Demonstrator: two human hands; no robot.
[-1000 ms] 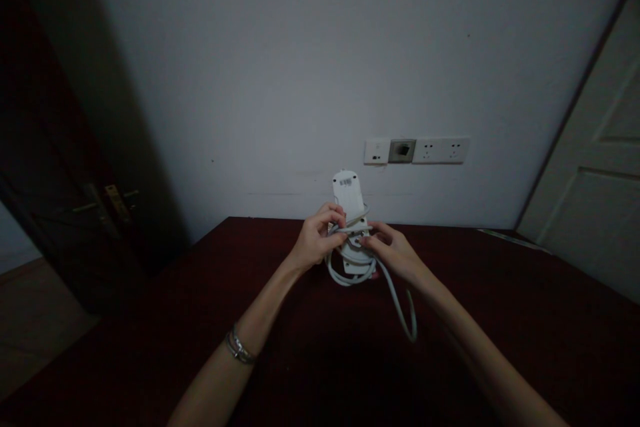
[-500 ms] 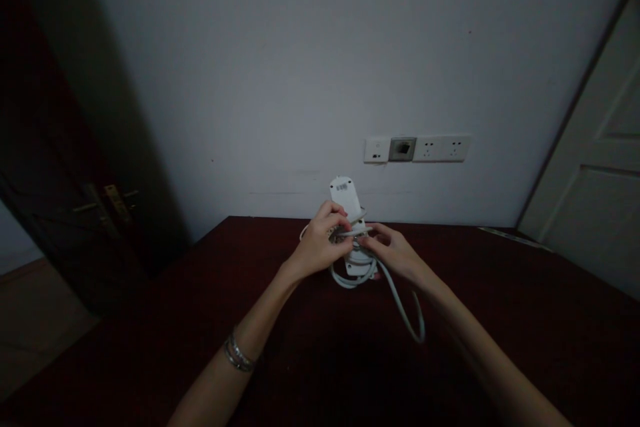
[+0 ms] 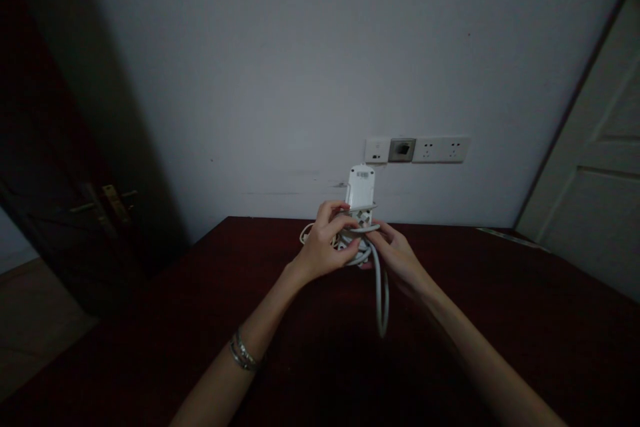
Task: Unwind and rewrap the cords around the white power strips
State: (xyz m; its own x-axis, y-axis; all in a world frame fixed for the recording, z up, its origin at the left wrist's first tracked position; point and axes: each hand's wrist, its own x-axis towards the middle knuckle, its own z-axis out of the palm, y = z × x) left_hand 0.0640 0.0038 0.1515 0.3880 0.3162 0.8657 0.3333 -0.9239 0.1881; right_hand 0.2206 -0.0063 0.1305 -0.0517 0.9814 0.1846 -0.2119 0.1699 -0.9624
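A white power strip (image 3: 361,191) stands upright between my hands, above a dark red table (image 3: 150,333). Its grey-white cord (image 3: 381,293) is wound around the strip's lower half, and a loose loop hangs down toward the table. My left hand (image 3: 325,243) is closed around the strip and the wound cord. Closed as well, my right hand (image 3: 395,255) pinches the cord on the strip's right side. A bracelet sits on my left wrist (image 3: 243,352).
A row of white wall sockets (image 3: 417,149) is set in the pale wall behind the strip. A dark door with a brass handle (image 3: 107,203) stands open at the left. A white door (image 3: 595,180) is at the right.
The strip has tilted upright and risen a little. The cord has been pulled in closer around it, and the hanging loop has swung left to hang straight down.
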